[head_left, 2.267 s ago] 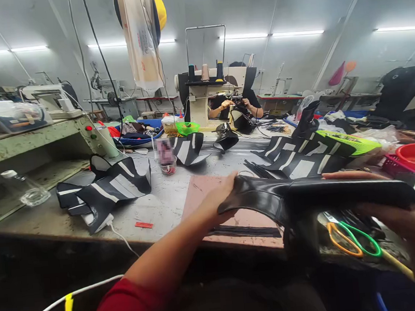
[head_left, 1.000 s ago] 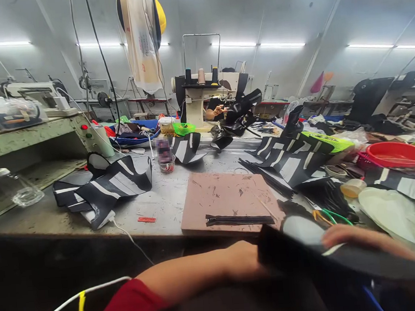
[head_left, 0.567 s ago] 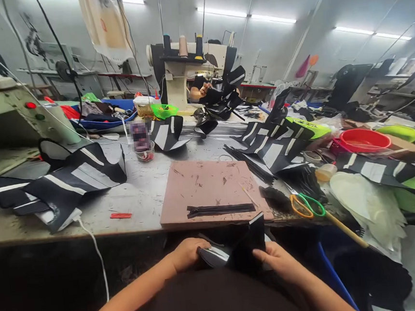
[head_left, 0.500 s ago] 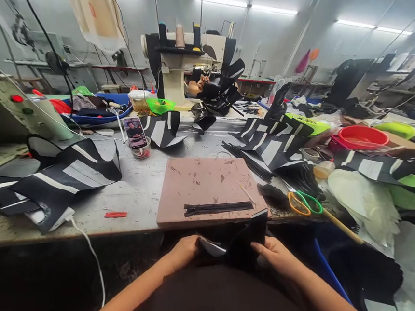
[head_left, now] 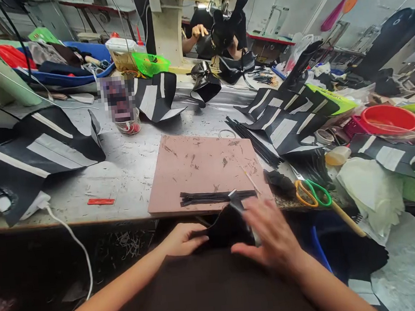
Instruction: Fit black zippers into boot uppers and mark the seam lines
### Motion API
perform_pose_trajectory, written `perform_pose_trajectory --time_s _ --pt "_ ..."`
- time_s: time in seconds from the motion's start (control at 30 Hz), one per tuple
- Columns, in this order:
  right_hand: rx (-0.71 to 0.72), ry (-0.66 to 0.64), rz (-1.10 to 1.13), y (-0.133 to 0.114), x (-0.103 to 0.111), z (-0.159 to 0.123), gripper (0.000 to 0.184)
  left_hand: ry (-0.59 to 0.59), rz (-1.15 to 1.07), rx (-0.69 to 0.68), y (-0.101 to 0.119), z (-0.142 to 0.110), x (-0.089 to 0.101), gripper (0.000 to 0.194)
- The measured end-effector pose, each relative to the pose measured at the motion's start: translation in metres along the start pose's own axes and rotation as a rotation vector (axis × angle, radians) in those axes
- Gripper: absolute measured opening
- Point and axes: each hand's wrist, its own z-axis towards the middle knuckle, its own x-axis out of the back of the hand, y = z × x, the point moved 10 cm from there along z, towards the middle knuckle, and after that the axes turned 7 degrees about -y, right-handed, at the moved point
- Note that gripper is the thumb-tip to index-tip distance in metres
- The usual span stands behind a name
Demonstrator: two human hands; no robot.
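My left hand (head_left: 186,238) pinches the left edge of a black leather piece (head_left: 226,229) in my lap, at the table's front edge. A pale tip of that piece rises over the board's near edge. My right hand (head_left: 270,234) hovers at the piece's right side, fingers spread and slightly blurred; whether it touches the leather I cannot tell. Just beyond, black zippers (head_left: 214,197) lie across the near part of a pinkish, scuffed board (head_left: 192,149).
Scissors with orange and green handles (head_left: 312,192) lie right of the board, near a black strip bundle (head_left: 255,141). Black pieces with white strips (head_left: 47,152) rest at left. A red basin (head_left: 389,119) stands at right. Across the table, a co-worker's hand (head_left: 199,31) works at a sewing machine.
My right hand has let go of the leather piece and lifted, its fingers spreading. My left hand still grips the piece. The view has tilted down and closer to the table.
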Motion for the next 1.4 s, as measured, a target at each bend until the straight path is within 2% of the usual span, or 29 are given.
perform_pose_trajectory --time_s 0.03,0.1,0.2,0.3,0.37,0.43,0.5,0.57,0.63,0.7,0.77,0.83,0.93,1.07,1.2,1.4 --pt "0.164 -0.119 0.009 -0.017 -0.012 0.011 0.056 -0.016 0.023 -0.030 0.004 0.000 -0.001 0.027" --pt "0.325 -0.370 0.051 -0.035 -0.037 0.022 0.034 -0.064 0.013 -0.053 0.005 0.000 -0.002 0.031" --pt "0.390 -0.588 0.037 -0.045 -0.059 0.023 0.022 -0.131 -0.040 -0.002 -0.010 0.004 -0.002 0.047" --pt "0.451 -0.695 0.001 -0.052 -0.074 0.012 0.020 -0.188 0.089 0.009 -0.027 0.014 -0.006 0.051" --pt "0.380 -0.828 0.022 -0.044 -0.095 0.005 0.021 -0.220 0.181 0.003 -0.039 0.020 -0.013 0.039" --pt "0.171 -0.986 0.082 -0.021 -0.122 0.000 0.024 -0.184 0.251 0.003 -0.050 0.021 -0.014 0.026" --pt "-0.049 -1.088 0.189 0.001 -0.141 -0.003 0.030 -0.051 0.351 0.008 -0.058 0.013 -0.006 0.020" --pt "-0.156 -1.160 0.327 0.009 -0.148 -0.003 0.034 0.112 0.451 0.002 -0.058 -0.001 0.007 0.018" --pt "-0.136 -1.236 0.468 0.003 -0.147 0.000 0.036 0.228 0.523 -0.042 -0.048 -0.015 0.018 0.014" --pt "-0.080 -1.303 0.555 -0.006 -0.139 0.007 0.038 0.307 0.701 -0.270 -0.013 -0.027 0.020 0.009" --pt "-0.073 -1.305 0.556 -0.006 -0.132 0.019 0.036 0.387 0.958 -0.581 0.031 -0.041 0.015 0.012" --pt "-0.119 -1.242 0.482 0.004 -0.128 0.036 0.036 0.451 1.148 -0.761 0.057 -0.048 0.012 0.012" --pt "-0.131 -1.134 0.374 0.016 -0.128 0.057 0.033 0.493 1.206 -0.709 0.065 -0.038 0.028 0.011" --pt "-0.128 -1.116 0.345 0.025 -0.141 0.062 0.030 0.559 1.256 -0.596 0.054 -0.031 0.039 0.013" --pt "-0.141 -1.115 0.369 0.028 -0.148 0.058 0.031 0.550 1.281 -0.566 0.045 -0.032 0.039 0.011" --pt "-0.154 -1.123 0.324 0.028 -0.152 0.058 0.030 0.545 1.285 -0.485 0.046 -0.030 0.043 0.011"
